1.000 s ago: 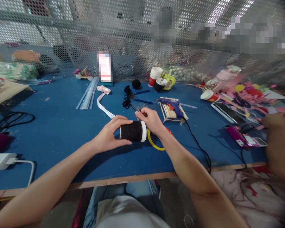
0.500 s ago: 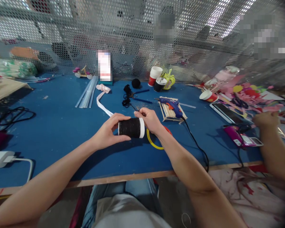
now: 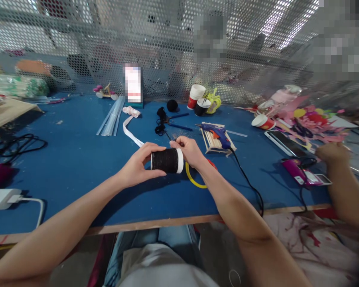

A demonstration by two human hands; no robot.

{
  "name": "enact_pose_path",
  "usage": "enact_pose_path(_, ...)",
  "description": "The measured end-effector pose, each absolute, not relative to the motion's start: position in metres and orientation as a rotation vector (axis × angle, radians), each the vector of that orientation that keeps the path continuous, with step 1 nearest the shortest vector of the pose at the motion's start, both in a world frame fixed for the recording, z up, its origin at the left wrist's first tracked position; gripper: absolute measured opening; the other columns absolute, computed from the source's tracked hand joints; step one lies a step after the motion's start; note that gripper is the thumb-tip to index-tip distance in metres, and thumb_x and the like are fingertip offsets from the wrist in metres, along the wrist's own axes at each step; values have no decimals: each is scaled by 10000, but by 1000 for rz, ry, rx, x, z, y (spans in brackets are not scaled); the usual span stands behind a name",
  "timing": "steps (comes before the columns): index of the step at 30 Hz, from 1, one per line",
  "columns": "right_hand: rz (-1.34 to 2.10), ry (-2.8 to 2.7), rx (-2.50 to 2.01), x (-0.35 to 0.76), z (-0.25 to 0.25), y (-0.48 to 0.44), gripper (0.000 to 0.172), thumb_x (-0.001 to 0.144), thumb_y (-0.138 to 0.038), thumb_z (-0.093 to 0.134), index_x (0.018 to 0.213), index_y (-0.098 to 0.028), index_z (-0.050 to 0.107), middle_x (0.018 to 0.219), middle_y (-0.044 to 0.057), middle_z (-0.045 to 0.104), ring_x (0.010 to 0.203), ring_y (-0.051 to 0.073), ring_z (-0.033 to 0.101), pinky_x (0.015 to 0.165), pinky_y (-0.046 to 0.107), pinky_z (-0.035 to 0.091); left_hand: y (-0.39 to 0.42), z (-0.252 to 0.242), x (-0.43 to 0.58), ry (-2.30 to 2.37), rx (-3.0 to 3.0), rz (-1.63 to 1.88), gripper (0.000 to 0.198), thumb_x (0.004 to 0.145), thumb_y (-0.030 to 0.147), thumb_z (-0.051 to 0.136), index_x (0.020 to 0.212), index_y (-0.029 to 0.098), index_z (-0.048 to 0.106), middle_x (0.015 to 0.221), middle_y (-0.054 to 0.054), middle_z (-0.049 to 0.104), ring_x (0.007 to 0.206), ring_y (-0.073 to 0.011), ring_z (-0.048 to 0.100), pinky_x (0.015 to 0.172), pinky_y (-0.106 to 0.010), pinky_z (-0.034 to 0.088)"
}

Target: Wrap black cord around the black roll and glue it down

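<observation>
Grasping the black-wrapped cup (image 3: 165, 161) in our left hand (image 3: 139, 165), nearer the table's front edge (image 3: 155, 224), we pinch black yarn (image 3: 160, 129) in our right hand (image 3: 190, 151).

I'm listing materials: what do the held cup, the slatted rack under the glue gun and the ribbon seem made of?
Held cup: probably paper, matte white at its bare end, under dull black covering, perhaps yarn.
Slatted rack: likely wood; pale, apparently unpainted strips.
White ribbon: likely fabric; smooth, softly bending.

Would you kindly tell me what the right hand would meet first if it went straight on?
Most likely the black yarn clump ahead of the right hand, though depth is hard to judge.
</observation>
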State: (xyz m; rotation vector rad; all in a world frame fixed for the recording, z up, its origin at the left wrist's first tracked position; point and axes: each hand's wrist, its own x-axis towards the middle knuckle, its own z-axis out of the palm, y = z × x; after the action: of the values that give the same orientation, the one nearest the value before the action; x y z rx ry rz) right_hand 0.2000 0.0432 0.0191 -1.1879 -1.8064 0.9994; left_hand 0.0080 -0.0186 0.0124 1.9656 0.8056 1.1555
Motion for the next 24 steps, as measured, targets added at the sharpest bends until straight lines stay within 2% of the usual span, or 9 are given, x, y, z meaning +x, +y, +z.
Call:
enact_pose_path(3, 991, -1815, -1237, 201, 14, 47, 322, 740, -460, 538, 603, -173, 487, 523, -41, 418, 490, 82, 358, 484, 237, 306, -18, 12, 8, 805, 1968, 1178, 553, 670, 240, 711, 1169, 245, 473, 1084, -75, 459, 1017, -201, 492, 862, -366, 461)
enact_pose_path(6, 865, -1788, -1315, 203, 12, 50, 303, 722, -468, 551, 740, -166, 543, 646, 3, 546, 595, 119, 488, 579, 264, 390, -16, 13, 5, 865, 1943, 1262, 556, 668, 249, 710, 1166, 230, 464, 1091, -75, 471, 1028, -204, 499, 873, -364, 451)
enact_pose_path(8, 786, -1750, -1329, 205, 15, 49, 336, 725, -492, 547, 805, -166, 538, 708, 27, 579, 641, 132, 524, 602, 273, 414, -13, 13, 3, 990, 1936, 1315, 547, 671, 256, 704, 1161, 219, 464, 1090, -75, 480, 1021, -206, 506, 861, -358, 453)
enact_pose_path(14, 1055, -1805, -1058, 200, 34, 29, 347, 804, -491, 464, 773, -162, 571, 582, -3, 527, 486, 82, 465, 454, 220, 380, -7, 9, -2, 1198, 2031, 1288, 532, 681, 262, 681, 1161, 216, 457, 1088, -75, 495, 1004, -220, 515, 833, -380, 460)
enact_pose_path(20, 1105, -1814, -1024, 194, 35, 22, 206, 792, -345, 508, 735, -157, 568, 550, -25, 529, 474, 68, 475, 473, 209, 394, -9, 13, -2, 1209, 2151, 1237, 507, 689, 214, 666, 1154, 208, 464, 1087, -78, 493, 1054, -233, 485, 883, -399, 429)
enact_pose_path(24, 1078, -1845, -1018, 195, 33, 24, 177, 792, -301, 497, 728, -152, 569, 553, -21, 539, 480, 69, 488, 485, 209, 402, -9, 14, -3, 1221, 2164, 1214, 507, 690, 206, 662, 1156, 206, 464, 1094, -82, 492, 1055, -236, 482, 871, -396, 433)
